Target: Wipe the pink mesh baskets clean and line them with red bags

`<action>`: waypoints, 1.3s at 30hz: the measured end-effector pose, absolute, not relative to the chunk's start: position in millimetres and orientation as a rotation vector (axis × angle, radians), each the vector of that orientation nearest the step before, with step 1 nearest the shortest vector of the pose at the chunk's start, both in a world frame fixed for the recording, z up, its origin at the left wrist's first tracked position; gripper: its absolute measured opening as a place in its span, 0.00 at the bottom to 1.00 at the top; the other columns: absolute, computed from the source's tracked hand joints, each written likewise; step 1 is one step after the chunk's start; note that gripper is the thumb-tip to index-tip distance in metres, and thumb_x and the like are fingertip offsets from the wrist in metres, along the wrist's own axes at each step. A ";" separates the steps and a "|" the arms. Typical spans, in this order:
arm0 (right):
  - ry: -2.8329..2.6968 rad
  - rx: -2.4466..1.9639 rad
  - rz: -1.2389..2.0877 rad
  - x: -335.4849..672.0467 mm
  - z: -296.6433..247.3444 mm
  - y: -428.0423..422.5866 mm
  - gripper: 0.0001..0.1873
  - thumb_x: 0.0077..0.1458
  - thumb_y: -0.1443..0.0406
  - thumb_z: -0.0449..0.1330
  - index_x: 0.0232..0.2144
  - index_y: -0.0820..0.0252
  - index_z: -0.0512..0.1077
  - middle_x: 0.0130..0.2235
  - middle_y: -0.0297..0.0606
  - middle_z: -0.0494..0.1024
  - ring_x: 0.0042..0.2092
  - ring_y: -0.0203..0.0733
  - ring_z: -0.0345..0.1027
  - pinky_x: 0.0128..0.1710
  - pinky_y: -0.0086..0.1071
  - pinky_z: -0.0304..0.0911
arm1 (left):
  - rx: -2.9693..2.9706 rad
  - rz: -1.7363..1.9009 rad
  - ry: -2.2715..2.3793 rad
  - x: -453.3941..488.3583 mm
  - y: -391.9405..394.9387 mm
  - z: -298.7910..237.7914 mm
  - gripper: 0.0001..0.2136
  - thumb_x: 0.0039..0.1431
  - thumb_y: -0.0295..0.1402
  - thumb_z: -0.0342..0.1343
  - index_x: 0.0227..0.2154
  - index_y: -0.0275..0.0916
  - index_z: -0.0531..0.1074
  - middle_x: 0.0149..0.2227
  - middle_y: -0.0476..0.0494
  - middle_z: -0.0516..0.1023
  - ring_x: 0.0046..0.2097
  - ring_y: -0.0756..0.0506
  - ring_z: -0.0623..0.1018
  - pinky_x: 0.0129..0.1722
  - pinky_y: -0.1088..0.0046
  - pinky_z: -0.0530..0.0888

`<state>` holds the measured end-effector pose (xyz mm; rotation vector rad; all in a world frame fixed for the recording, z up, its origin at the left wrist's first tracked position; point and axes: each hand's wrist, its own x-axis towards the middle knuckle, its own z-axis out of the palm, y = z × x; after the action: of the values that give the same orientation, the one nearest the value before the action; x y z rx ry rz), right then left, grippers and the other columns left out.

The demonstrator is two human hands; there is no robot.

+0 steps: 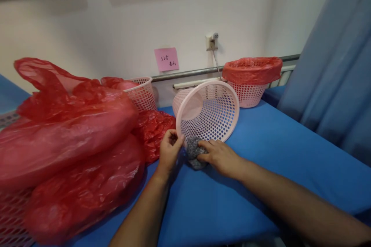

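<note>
A pink perforated wastebasket (236, 114) lies tipped on its side, its mouth facing me. My left hand (170, 149) pinches the lower left of its rim between thumb and fingers. In my right hand (218, 155) is a crumpled grey cloth (195, 150), pressed against the lower rim and partly covered by the fingers. Just left of the basket, a crumpled red plastic bag (156, 133) rests on the blue surface.
Large red plastic bags (72, 135) are heaped at the left. Behind them stands another pink basket (145, 96). A red-lined basket (249, 92) stands at the back right, near a blue curtain (333, 77). A blue-covered bed (275, 154) lies beneath everything.
</note>
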<state>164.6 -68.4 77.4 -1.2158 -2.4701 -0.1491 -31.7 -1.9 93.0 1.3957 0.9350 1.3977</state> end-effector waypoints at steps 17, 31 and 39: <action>-1.379 -1.955 -0.071 264.8 41.8 -10.7 0.22 0.61 0.69 0.51 0.55 0.57 0.76 0.65 0.51 0.64 0.58 0.56 0.63 0.58 0.49 0.61 | 1.218 1.410 0.816 -33.0 0.7 88.8 0.18 0.46 0.39 0.73 0.31 0.39 0.70 0.30 0.52 0.76 0.30 0.52 0.74 0.31 0.77 0.72; -1.148 -1.098 0.128 264.4 136.0 11.7 0.33 0.53 0.67 0.57 0.62 0.55 0.67 0.63 0.40 0.72 0.63 0.46 0.65 0.67 0.47 0.58 | 1.609 1.134 0.775 -24.3 -18.6 94.2 0.19 0.54 0.40 0.69 0.47 0.41 0.78 0.46 0.40 0.81 0.47 0.41 0.79 0.49 0.63 0.77; -2.185 -0.823 -0.024 183.4 160.8 -56.1 0.28 0.49 0.75 0.56 0.51 0.52 0.77 0.64 0.37 0.69 0.58 0.49 0.67 0.58 0.46 0.64 | 1.605 1.148 0.836 -30.9 -13.0 94.8 0.21 0.45 0.35 0.72 0.44 0.41 0.78 0.46 0.41 0.81 0.48 0.39 0.79 0.50 0.62 0.77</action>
<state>183.4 -56.1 160.8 -0.8227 -2.1850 -0.0238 -30.9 -13.0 94.8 1.6050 0.8359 1.1478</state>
